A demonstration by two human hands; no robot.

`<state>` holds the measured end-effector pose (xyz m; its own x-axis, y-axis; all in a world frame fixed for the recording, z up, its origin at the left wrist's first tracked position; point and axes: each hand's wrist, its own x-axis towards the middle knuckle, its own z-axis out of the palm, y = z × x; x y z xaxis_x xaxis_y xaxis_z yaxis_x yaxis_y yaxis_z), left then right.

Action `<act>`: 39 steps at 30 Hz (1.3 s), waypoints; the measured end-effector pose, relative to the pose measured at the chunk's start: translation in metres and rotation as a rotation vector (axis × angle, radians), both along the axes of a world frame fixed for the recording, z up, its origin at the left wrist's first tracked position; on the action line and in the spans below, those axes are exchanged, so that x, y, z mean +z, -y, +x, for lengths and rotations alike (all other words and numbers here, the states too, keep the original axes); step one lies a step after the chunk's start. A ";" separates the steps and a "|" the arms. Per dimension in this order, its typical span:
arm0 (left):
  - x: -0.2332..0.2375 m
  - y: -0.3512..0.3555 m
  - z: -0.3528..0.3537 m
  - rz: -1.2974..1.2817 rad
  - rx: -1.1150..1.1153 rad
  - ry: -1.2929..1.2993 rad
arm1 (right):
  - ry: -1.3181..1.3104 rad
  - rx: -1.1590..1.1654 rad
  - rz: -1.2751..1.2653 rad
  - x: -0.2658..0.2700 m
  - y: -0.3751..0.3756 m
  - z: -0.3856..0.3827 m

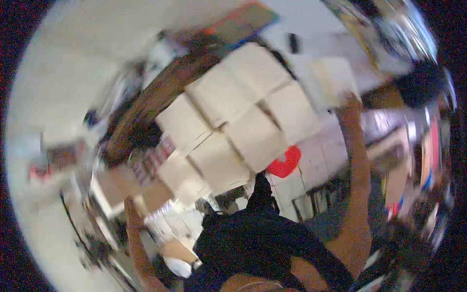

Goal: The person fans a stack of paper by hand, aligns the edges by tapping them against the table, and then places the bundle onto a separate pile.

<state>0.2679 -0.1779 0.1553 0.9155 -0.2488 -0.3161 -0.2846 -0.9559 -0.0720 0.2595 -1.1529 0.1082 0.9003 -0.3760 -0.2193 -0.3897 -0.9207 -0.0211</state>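
Observation:
Motion blurs the whole view. My right hand (351, 100) is reached far out, its fingers closed at the lower right corner of a pale square piece (331, 78) with a yellowish mark. My left hand (130, 207) is low on the left, beside a brown flat piece with a white edge (116, 190); its fingers are smeared. Between my arms lie several cream rectangular stacks (219, 92), set side by side in rows. A bright red piece (286, 163) with a pale middle lies by their near edge.
A long brown beam-like edge (155, 97) runs along the far left of the stacks. A dark small object (293, 43) lies beyond them. White tiles (316, 151) show near the red piece. Blurred clutter (423, 165) lines the right side.

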 end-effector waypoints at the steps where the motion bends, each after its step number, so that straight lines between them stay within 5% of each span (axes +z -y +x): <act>1: -0.001 -0.003 -0.004 -0.003 -0.002 0.004 | 0.017 0.000 -0.027 -0.017 0.014 -0.013; 6: 0.004 0.002 -0.009 -0.011 0.066 0.081 | 0.688 0.091 -0.117 -0.054 0.026 -0.018; 10: 0.031 0.031 -0.003 -0.062 0.126 0.056 | 0.940 0.212 0.122 -0.019 -0.088 0.008; 12: 0.033 0.028 -0.001 -0.078 0.079 0.063 | 0.817 0.366 0.166 0.024 -0.209 0.016; 16: 0.020 0.006 0.004 -0.106 -0.026 0.067 | 0.413 0.570 0.770 0.065 -0.463 0.018; 22: 0.006 -0.021 0.006 -0.408 -0.155 0.036 | 0.115 0.764 0.874 0.039 -0.716 0.008; 26: 0.014 -0.040 0.008 -0.526 -0.179 0.071 | 0.247 0.628 1.001 0.012 -0.763 0.004; 28: 0.018 -0.048 0.006 -0.617 -0.199 0.094 | 0.358 0.773 0.858 -0.001 -0.762 0.007; 32: 0.001 -0.089 -0.011 -1.099 -0.121 0.003 | 0.316 0.766 0.776 0.010 -0.763 0.004; 39: -0.066 -0.097 -0.002 -1.131 -0.130 -0.008 | 0.260 0.727 0.713 0.016 -0.763 -0.002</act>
